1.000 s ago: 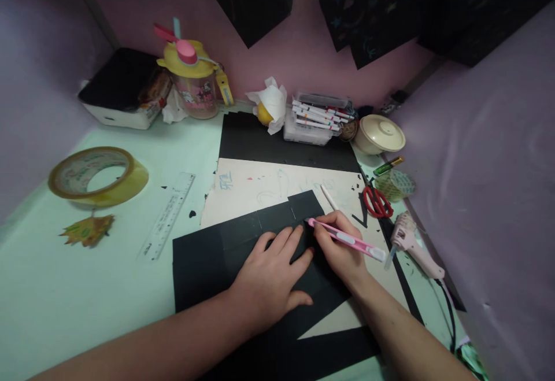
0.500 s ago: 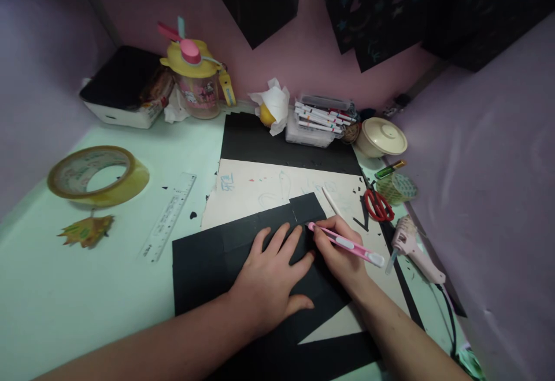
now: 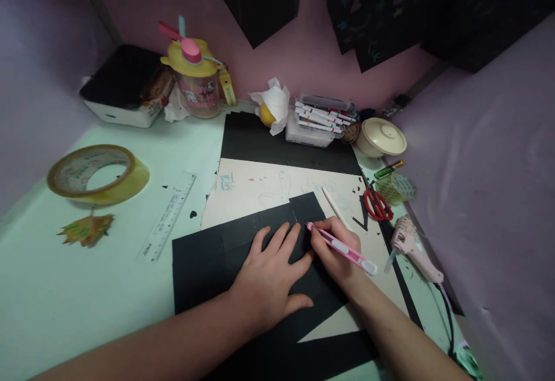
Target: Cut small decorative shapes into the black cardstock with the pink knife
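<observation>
A sheet of black paper (image 3: 203,259) lies on a beige board (image 3: 260,187) on the pale green desk. My left hand (image 3: 271,277) presses flat on the black paper, fingers spread. Just to its right, my right hand (image 3: 336,251) grips a pink craft knife (image 3: 342,248) like a pen, its tip touching the black paper near my left fingertips. The knife's white end points right, toward the edge of the desk.
A tape roll (image 3: 97,174), a dried leaf (image 3: 87,229) and a clear ruler (image 3: 169,214) lie at the left. Red scissors (image 3: 377,204), a glue gun (image 3: 411,248), a lidded bowl (image 3: 381,136), markers (image 3: 323,116) and a yellow-lidded bottle (image 3: 195,80) crowd the right and back.
My right hand has drawn the pink knife a little down and left along the black paper. My left hand stays pressed in place.
</observation>
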Tool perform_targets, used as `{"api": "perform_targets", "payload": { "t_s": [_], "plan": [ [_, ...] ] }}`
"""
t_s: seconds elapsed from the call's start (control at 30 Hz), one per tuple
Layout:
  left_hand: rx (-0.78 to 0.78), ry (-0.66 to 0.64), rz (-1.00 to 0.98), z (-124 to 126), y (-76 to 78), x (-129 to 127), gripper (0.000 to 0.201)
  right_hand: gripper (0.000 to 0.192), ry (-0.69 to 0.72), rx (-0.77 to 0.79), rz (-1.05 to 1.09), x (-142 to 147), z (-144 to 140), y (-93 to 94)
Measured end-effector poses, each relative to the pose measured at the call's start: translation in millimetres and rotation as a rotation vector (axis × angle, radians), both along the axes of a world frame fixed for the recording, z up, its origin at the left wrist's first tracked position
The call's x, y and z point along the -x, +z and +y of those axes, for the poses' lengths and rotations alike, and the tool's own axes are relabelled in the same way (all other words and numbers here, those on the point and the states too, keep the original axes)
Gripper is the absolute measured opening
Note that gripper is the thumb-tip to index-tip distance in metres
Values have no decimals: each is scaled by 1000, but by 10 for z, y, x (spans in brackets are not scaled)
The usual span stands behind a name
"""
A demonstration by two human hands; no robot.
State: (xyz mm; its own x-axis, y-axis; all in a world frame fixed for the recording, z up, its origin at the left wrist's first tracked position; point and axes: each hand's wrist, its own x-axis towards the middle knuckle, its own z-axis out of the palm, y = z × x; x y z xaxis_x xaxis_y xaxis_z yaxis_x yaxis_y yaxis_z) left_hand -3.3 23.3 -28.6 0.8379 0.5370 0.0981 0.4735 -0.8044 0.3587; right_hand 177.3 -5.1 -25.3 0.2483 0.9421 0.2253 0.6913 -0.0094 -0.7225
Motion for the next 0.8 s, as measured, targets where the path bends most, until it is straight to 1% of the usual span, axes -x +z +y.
{"api": "perform_targets", "payload": {
  "t_s": [0.1, 0.27, 0.8],
  "plan": [
    [-3, 8, -10, -9, -8, 6, 61, 5, 44, -17, -75, 27, -28, -16],
    [-6, 12, -26, -29, -19, 7, 57, 7, 42, -37, -181, 55, -43, -40],
    [13, 12, -38, -17, -13, 2, 55, 9, 67, -51, -230, 61, -44, -21]
  ]
}}
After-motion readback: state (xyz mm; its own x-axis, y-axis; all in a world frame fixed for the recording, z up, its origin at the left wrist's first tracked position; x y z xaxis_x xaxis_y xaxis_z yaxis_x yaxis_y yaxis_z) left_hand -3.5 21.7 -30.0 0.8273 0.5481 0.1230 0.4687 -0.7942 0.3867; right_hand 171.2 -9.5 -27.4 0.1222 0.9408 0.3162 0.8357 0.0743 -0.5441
